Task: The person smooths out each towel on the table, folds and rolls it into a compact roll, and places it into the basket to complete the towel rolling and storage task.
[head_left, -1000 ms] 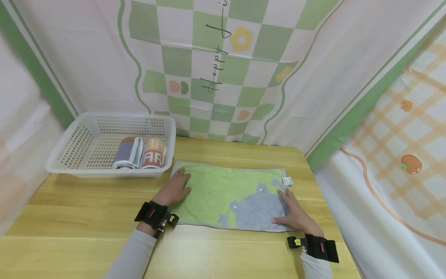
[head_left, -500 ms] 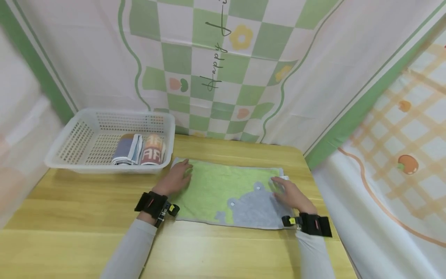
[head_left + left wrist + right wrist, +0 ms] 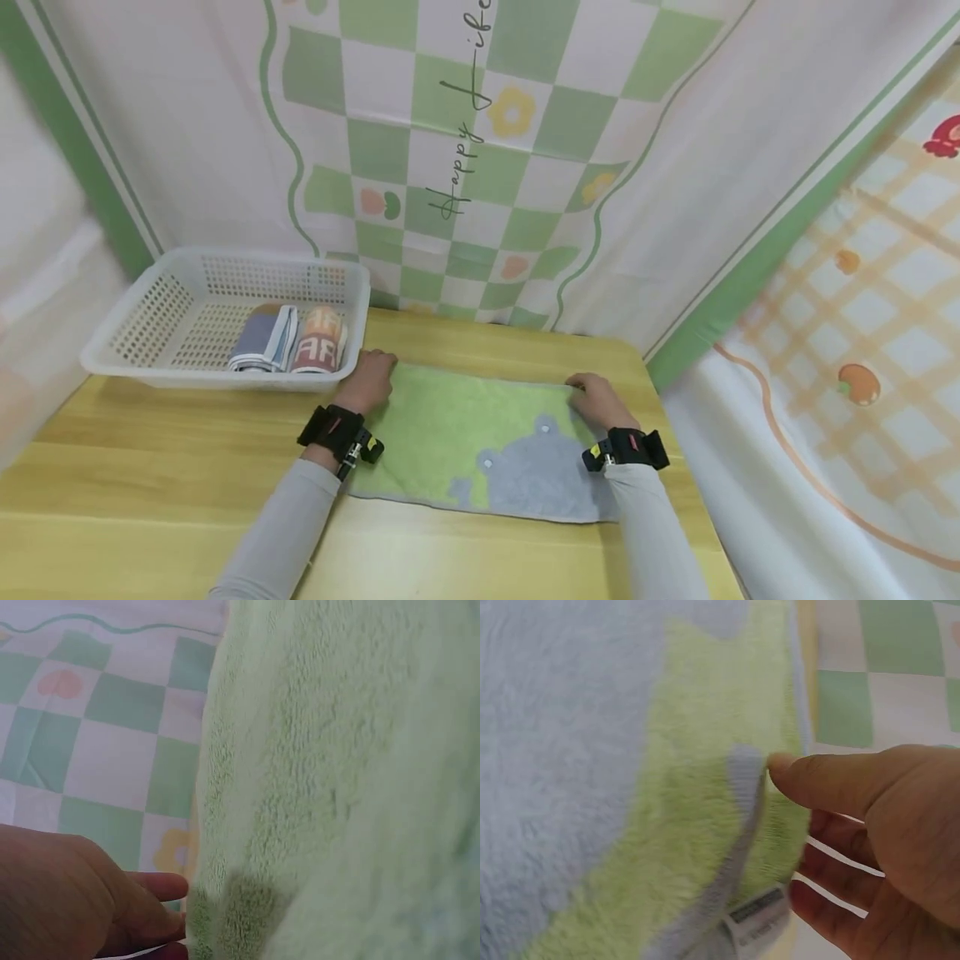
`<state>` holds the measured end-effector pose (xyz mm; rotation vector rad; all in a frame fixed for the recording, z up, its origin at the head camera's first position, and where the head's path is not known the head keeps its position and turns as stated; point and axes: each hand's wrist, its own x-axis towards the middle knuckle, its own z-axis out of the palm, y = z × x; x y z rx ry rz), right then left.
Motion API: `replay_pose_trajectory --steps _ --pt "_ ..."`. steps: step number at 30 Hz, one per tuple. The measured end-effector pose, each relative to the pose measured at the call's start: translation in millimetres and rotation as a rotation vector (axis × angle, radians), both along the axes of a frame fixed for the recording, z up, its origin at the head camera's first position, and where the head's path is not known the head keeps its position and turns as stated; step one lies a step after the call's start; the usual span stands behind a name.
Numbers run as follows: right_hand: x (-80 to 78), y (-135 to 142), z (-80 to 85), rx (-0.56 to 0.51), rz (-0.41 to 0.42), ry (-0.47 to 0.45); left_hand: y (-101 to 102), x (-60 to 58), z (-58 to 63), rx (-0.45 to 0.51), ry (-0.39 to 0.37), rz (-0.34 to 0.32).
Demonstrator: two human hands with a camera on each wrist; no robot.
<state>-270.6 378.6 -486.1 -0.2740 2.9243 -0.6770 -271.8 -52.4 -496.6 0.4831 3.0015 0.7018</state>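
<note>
A green towel (image 3: 438,429) with a grey animal shape and grey border lies spread on the wooden table. My left hand (image 3: 366,385) pinches its far left corner; in the left wrist view the fingers (image 3: 161,889) meet the towel's edge. At the far right corner, my right hand (image 3: 602,402) grips the edge. The right wrist view shows the thumb (image 3: 810,776) on top of the cloth and the other fingers behind its edge. Beside them hangs a white label (image 3: 757,919) with print too blurred to read.
A white perforated plastic basket (image 3: 217,379) stands at the back left, close to my left hand. Inside it are a rolled blue-and-white towel (image 3: 257,340) and a rolled orange-and-red one (image 3: 318,340). A checked green-and-white curtain (image 3: 457,208) hangs behind the table (image 3: 165,467).
My right hand has moved from the towel's right side up to its far right corner and grips it. The left hand has slid slightly to the far left corner, its fingers now closed there.
</note>
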Motion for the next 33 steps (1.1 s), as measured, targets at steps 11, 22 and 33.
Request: replay_pose_trajectory --steps 11,22,33 --pt "19.6 3 -12.1 0.013 -0.032 0.06 -9 5.3 -6.9 0.096 -0.063 -0.051" --pt "28.5 20 7.3 -0.014 0.019 0.115 -7 7.9 10.3 0.222 0.004 -0.086" --pt "32.0 34 18.6 0.04 0.021 0.145 0 23.8 51.6 0.233 0.074 -0.159"
